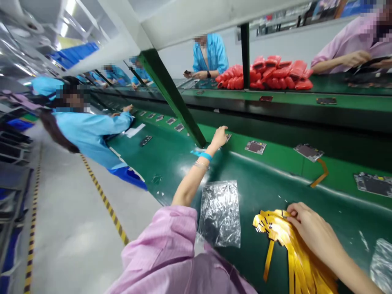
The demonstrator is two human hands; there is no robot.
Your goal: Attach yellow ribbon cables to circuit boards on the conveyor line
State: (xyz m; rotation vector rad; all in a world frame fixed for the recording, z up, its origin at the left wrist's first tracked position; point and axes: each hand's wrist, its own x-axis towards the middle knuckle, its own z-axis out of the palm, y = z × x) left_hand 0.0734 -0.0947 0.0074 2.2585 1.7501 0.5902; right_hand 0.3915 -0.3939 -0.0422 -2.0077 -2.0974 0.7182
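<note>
My left hand (219, 137) is stretched out to the green ledge, its fingers closed at a small circuit board (228, 138) that they partly cover. At the lower right, my right hand (308, 226) pinches the end of a flat flex cable at the top of a fanned pile of yellow flex cables (286, 232). Farther right along the ledge lie a bare circuit board (255, 147) and a circuit board (308, 152) with an orange flex cable (321, 173) hanging from it. Another circuit board (373, 183) lies near the right edge.
A clear plastic bag (220, 212) lies on the green table (177, 163) between my arms. A green post (174, 98) rises left of my left hand. Co-workers sit on the left (88, 126) and across the line. Red wrapped bundles (275, 73) are heaped opposite.
</note>
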